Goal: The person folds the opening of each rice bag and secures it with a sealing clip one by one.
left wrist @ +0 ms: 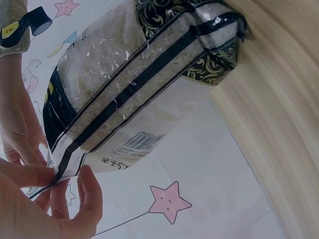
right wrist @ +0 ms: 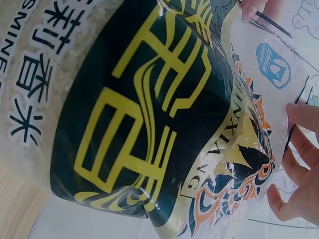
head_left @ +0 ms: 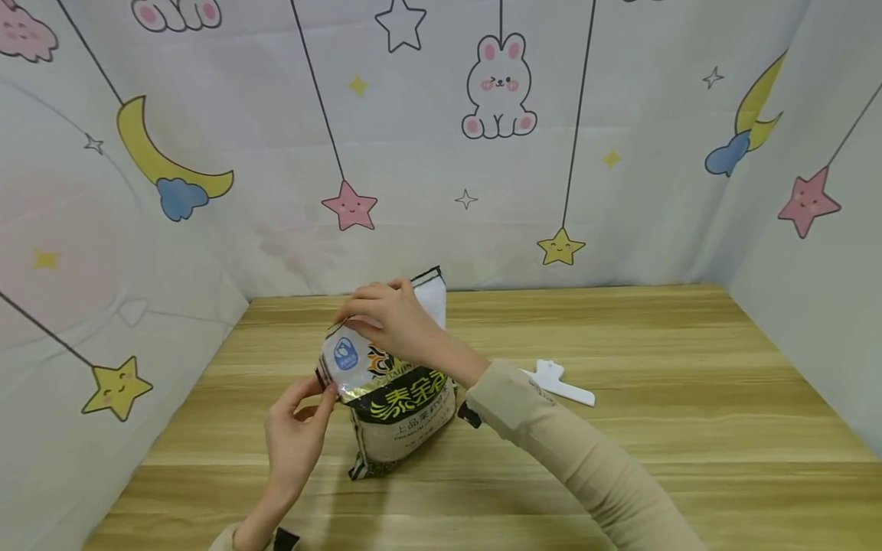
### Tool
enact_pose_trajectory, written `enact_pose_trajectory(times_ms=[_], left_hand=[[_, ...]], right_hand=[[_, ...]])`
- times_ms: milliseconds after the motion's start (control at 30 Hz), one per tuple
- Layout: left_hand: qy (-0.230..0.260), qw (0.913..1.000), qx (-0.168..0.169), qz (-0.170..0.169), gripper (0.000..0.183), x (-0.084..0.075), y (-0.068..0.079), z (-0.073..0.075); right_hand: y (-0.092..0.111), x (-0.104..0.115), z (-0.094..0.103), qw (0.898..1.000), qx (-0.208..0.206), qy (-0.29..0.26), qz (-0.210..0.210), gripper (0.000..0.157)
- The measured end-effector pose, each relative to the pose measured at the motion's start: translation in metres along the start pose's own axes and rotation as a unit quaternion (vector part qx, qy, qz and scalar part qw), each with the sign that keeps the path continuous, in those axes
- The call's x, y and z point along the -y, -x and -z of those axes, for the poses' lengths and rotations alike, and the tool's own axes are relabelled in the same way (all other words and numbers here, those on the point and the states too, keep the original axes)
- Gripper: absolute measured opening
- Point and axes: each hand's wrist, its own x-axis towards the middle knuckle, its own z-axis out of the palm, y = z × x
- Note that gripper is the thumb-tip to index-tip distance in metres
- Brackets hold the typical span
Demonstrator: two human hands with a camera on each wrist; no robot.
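Note:
A bag of jasmine rice (head_left: 413, 428) stands on the table, rice filling its lower part, with the white upper part loose above it. My left hand (head_left: 296, 428) pinches the bag's upper left side edge between thumb and fingers; in the left wrist view, the left hand (left wrist: 60, 204) grips the folded side seam. My right hand (head_left: 396, 317) reaches across the bag's front and pinches its top edge. The right wrist view has the right hand (right wrist: 301, 164) at that rim, fingers partly behind the film. It does not show clearly whether the bag's mouth is open.
To the right of the bag, partly behind my right sleeve (head_left: 551, 421), lies a white plastic piece (head_left: 561, 386) with a long flat bar, like a bag clip. The wooden table (head_left: 661, 474) meets a printed cloth backdrop (head_left: 427, 245) behind and at both sides.

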Motion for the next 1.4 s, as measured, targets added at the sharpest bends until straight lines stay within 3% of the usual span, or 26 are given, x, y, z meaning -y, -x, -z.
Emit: enact_pose_trajectory(times_ms=[267,700,900,1133,1400], left_hand=[[-0.031,0.9993,-0.017,-0.011,0.010,0.000,0.000,0.000],[-0.040,0.9987,-0.020,-0.026,0.016,0.004,0.001,-0.001],[-0.003,1.0000,0.006,0.003,0.017,0.002,0.000,0.003],[0.059,0.9892,0.077,0.110,0.021,-0.005,-0.005,0.012],[0.068,0.9832,0.097,0.139,0.023,-0.006,-0.007,0.014]], right_hand=[[-0.001,0.001,0.000,1.000,-0.005,0.017,0.008,0.013],[0.000,-0.003,0.001,0.999,-0.008,0.032,0.017,0.016],[0.000,-0.003,0.001,0.999,-0.014,0.028,0.019,0.017],[0.001,-0.003,0.000,0.999,-0.014,0.026,0.018,0.015],[0.002,-0.005,-0.001,0.999,-0.019,0.028,0.027,0.015]])
